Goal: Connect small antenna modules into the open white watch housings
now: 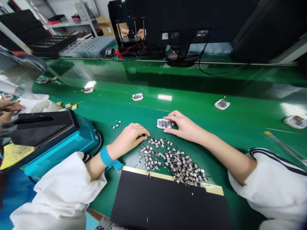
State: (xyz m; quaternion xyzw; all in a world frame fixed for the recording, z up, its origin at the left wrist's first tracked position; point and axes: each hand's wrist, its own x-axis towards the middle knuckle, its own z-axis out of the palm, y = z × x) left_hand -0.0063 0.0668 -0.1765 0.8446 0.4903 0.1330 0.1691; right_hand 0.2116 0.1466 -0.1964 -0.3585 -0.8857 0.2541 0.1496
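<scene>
Between the thumb and fingers of my right hand (181,126) is a small white device housing (164,123) with a circuit board showing inside; it rests at table level. My left hand (133,136), with a teal wrist strap (107,157), is at the upper left edge of a pile of small silver-and-black components with short leads (178,163). Its thumb and fingertips are pinched together; whatever is between them is too small to name. The pile lies partly along the yellow edge of a black sheet (168,204).
More white housings lie on the green table (153,110): one at centre (137,97), one right (222,104). A teal machine (62,143) stands left, near several loose components (116,125). A monitor (201,19) is behind. A co-worker's hand (9,108) shows far left.
</scene>
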